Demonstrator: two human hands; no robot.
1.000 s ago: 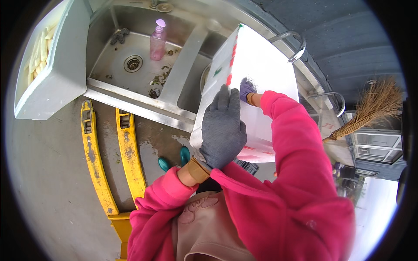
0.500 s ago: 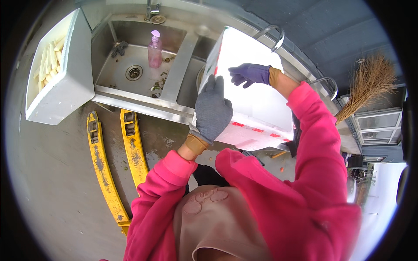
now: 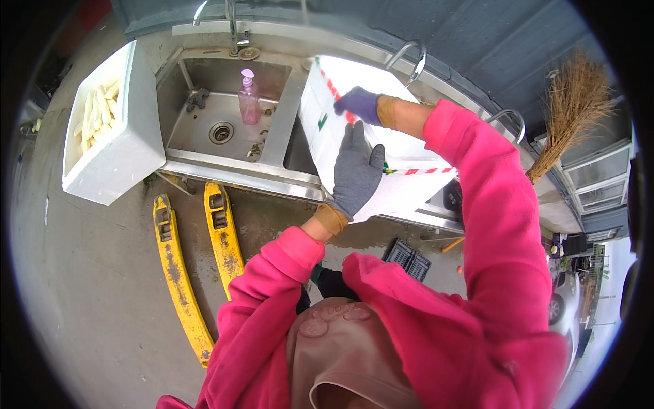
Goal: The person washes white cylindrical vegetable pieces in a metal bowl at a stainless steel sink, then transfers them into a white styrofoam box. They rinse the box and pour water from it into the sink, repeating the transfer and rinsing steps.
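A white foam box (image 3: 403, 146) rests tilted over the right side of the steel sink, with red-and-white tape (image 3: 331, 87) along its edges and green marks beside it. My left hand (image 3: 359, 170), in a grey glove, lies against the box with its fingers stretched out beside the tape. Just above it, my right hand (image 3: 361, 106), in a purple glove, is closed over the taped edge. Its fingertips point left, and what they pinch, if anything, is hidden.
A pink pump bottle (image 3: 249, 102) stands in the left sink basin (image 3: 204, 140). Left of it is a foam box (image 3: 133, 150) of pale long pieces. Yellow forks (image 3: 180, 286) lie on the floor near a dark crate (image 3: 407, 260). A straw broom (image 3: 572, 112) leans at right.
The foam box has turned, so its taped edge and another side show. My right hand has moved left to the tape and its fingers have closed. My left hand stays against the box.
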